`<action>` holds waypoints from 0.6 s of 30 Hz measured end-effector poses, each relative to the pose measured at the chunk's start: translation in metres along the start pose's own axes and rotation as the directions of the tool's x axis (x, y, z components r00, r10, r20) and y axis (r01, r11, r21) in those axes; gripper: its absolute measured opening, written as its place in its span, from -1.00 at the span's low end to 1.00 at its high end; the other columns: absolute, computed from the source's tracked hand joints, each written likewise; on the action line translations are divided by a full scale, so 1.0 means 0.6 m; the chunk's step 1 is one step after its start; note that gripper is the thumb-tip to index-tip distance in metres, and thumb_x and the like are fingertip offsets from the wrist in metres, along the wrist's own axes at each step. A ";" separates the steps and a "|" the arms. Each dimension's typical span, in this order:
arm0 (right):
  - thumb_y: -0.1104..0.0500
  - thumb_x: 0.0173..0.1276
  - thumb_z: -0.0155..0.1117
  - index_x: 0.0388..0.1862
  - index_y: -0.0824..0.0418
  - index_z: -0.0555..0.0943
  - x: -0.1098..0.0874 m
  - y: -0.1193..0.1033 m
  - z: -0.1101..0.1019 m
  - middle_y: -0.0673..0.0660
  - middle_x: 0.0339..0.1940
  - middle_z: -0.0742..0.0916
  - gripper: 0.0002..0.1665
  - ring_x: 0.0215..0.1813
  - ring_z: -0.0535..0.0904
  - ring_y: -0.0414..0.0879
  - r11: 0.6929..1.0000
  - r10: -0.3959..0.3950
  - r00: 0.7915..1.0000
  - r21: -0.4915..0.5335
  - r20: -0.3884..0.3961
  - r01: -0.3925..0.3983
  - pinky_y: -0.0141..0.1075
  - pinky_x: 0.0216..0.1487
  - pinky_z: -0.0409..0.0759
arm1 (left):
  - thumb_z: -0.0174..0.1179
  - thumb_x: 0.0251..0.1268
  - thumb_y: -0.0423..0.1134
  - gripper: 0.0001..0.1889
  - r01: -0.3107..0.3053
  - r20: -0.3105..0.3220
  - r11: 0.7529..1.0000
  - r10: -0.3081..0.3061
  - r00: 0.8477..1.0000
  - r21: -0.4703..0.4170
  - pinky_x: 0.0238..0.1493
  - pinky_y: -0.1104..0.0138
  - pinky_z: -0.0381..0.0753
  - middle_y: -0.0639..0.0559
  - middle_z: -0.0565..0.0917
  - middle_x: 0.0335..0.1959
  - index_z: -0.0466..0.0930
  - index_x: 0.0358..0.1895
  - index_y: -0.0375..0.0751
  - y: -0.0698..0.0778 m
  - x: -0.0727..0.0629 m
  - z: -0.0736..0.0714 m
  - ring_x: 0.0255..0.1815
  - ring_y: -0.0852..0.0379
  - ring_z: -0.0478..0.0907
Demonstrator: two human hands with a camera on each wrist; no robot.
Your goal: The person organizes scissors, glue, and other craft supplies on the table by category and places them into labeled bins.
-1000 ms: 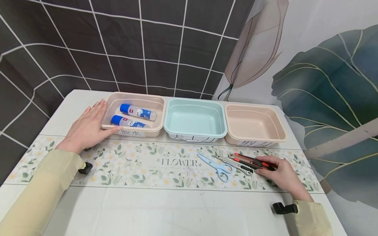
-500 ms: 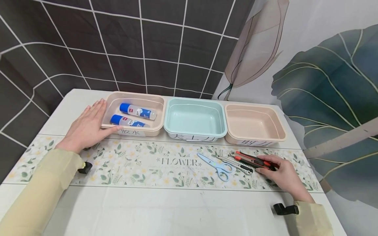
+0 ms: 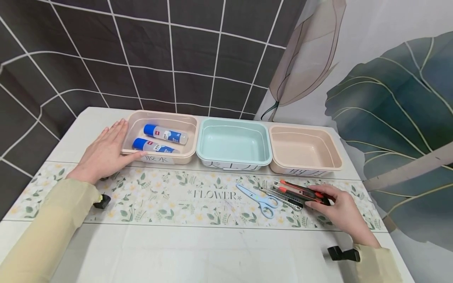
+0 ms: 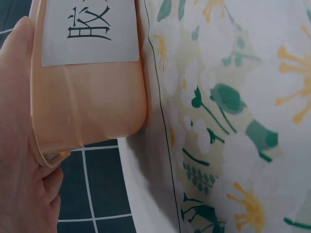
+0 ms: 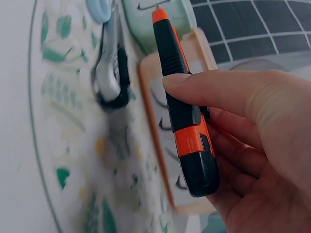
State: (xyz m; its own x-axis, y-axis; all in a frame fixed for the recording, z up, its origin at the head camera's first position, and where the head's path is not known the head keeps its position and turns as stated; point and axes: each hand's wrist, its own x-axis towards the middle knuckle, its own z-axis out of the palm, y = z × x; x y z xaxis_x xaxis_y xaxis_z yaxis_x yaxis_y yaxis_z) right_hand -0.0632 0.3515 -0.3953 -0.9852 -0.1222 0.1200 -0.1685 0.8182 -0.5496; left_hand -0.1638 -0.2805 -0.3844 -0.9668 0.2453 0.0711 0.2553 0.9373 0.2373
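Observation:
My left hand [image 3: 104, 151] rests against the left corner of a peach plastic bin [image 3: 187, 157], fingers on its left end and thumb along the front rim. The left wrist view shows the bin's labelled front [image 4: 97, 97] beside the hand. Two blue-capped glue bottles [image 3: 166, 134] lie inside. My right hand [image 3: 341, 210] pinches a black utility knife [image 5: 182, 107] with red-orange trim between thumb and fingers. I cannot tell whether a second knife lies against it. Close under its blade end is a silver-and-black utility knife [image 3: 283, 199], beside light blue scissors [image 3: 262, 201].
In the row to the right of the glue bin stand a light blue bin [image 3: 233, 143] and another peach bin [image 3: 306, 151], both with paper labels in front. A floral strip [image 3: 159, 200] crosses the white table [image 3: 177, 251]. Dark checked cloth [image 3: 141, 51] hangs behind.
My right hand has shifted slightly toward the table's front, and the held knife's blade end has swung a little left, over the silver knife. The left hand stays put.

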 end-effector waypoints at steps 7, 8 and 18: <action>0.24 0.07 0.68 0.11 0.16 0.74 0.006 -0.031 0.000 0.14 0.11 0.71 -0.43 0.06 0.60 0.04 0.998 -0.063 0.998 0.005 -0.010 0.063 -0.67 -0.03 0.42 | 0.01 0.38 0.43 0.16 -0.004 -0.003 1.000 0.004 1.000 0.001 0.58 0.11 -0.47 -0.34 -0.20 0.64 -0.31 0.62 -0.41 -0.001 0.000 0.001 0.64 -0.22 -0.29; 0.24 0.07 0.68 0.11 0.15 0.74 0.008 -0.034 0.000 0.13 0.11 0.71 -0.43 0.07 0.60 0.03 0.998 -0.067 0.998 0.006 -0.010 0.067 -0.66 -0.02 0.42 | 0.01 0.38 0.43 0.16 -0.003 -0.003 1.000 0.003 1.000 0.001 0.58 0.12 -0.47 -0.34 -0.20 0.64 -0.31 0.62 -0.41 -0.001 0.000 0.001 0.64 -0.22 -0.29; 0.21 0.11 0.67 0.12 0.09 0.75 0.026 -0.060 0.006 0.02 0.09 0.71 -0.46 0.07 0.58 -0.13 0.991 -0.127 0.992 0.045 -0.017 0.128 -0.62 0.04 0.45 | 0.01 0.38 0.43 0.16 -0.003 -0.004 1.000 0.003 1.000 -0.001 0.58 0.11 -0.47 -0.35 -0.19 0.64 -0.30 0.62 -0.42 -0.002 0.000 0.000 0.64 -0.25 -0.25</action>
State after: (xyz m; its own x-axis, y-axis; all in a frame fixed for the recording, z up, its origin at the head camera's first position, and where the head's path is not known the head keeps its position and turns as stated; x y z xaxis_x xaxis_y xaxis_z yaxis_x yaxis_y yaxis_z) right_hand -0.0728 0.3182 -0.3766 -0.9552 -0.2153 0.2032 -0.2941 0.7697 -0.5666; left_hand -0.1642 -0.2815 -0.3848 -0.9659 0.2476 0.0755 0.2586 0.9361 0.2384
